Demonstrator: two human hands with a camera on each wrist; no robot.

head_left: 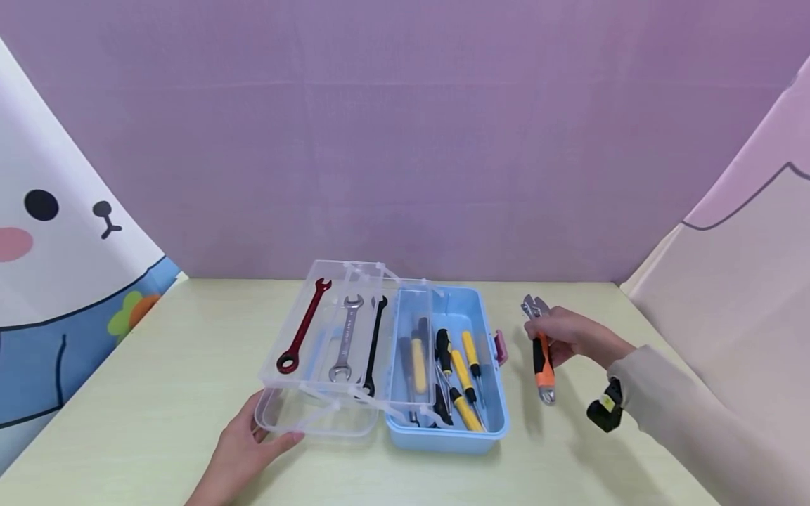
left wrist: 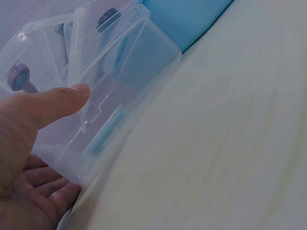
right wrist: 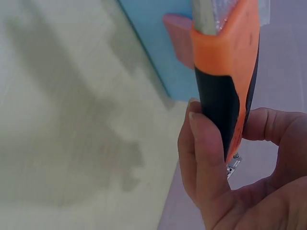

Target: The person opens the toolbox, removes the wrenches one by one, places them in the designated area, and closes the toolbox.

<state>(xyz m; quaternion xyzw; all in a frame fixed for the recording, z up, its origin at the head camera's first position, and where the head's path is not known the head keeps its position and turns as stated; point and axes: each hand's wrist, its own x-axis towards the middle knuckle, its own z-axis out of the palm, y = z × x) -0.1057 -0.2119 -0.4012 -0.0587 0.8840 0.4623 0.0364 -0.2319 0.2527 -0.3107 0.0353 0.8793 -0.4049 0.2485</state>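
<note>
An open blue toolbox (head_left: pixel 446 439) stands mid-table with several yellow-and-black screwdrivers (head_left: pixel 465 379) inside. Its clear tray (head_left: pixel 297 330) is swung out to the left and carries a red wrench (head_left: pixel 304 327), a silver wrench (head_left: pixel 344 337) and a black wrench (head_left: pixel 375 344). My left hand (head_left: pixel 256 439) holds the front corner of the clear lid (left wrist: pixel 139 81), thumb (left wrist: pixel 62 98) on top and fingers underneath. Right of the box, my right hand (head_left: pixel 550 337) grips an orange-and-black-handled wrench (head_left: pixel 543 365) off the table, metal jaws pointing away; its handle (right wrist: pixel 230 72) fills the right wrist view.
A pink latch (head_left: pixel 500 348) sticks out of the blue box's right side, close to the held wrench. A purple backdrop stands behind the pale green table (head_left: pixel 158 365). Printed cloth panels close in the left and right sides.
</note>
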